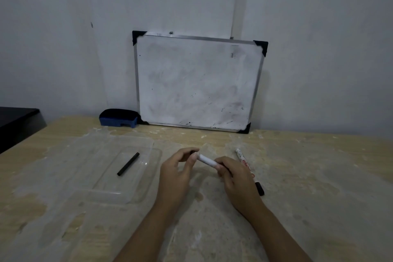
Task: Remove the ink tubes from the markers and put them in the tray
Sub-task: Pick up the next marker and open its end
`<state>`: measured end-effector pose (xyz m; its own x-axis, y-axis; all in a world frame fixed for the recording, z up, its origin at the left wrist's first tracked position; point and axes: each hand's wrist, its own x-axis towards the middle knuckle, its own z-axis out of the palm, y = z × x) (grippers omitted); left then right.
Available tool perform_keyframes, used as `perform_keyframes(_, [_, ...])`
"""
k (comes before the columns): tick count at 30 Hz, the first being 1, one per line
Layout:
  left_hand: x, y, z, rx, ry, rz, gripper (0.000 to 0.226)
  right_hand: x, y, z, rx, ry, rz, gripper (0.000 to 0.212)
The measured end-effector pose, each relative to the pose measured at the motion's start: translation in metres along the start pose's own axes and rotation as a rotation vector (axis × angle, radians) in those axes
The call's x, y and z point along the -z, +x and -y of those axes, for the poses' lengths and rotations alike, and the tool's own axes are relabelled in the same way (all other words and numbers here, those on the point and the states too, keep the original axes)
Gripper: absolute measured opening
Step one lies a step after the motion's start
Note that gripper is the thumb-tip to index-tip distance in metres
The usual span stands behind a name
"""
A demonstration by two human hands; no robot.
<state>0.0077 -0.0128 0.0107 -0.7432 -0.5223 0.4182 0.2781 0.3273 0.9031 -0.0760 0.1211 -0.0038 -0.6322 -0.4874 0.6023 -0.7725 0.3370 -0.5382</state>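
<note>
My right hand [236, 178] and left hand [178, 168] were closest, both above the table [319, 176]. The right hand was closed around one end of a white marker [207, 160], and the left fingertips pinched its other end. A black ink tube [128, 164] lay in the clear tray [146, 189]. A second marker [244, 160] lay just beside my right hand.

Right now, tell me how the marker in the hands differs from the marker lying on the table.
The held marker is off the table, gripped by the left hand and right hand; the table marker lies untouched beside the right hand. The table marker shows red print and a black cap; the held marker's are hidden. Both have white barrels.
</note>
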Motion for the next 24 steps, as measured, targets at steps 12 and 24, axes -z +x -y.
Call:
perform_keyframes(12, [-0.002,0.004,0.01,-0.044,0.085,-0.082,0.013,-0.003,-0.001,0.0,-0.029,-0.042,0.037,0.028])
perform_keyframes(24, [-0.001,0.002,0.001,-0.191,0.319,-0.12,0.009,0.002,-0.003,0.01,0.031,-0.144,-0.062,0.04])
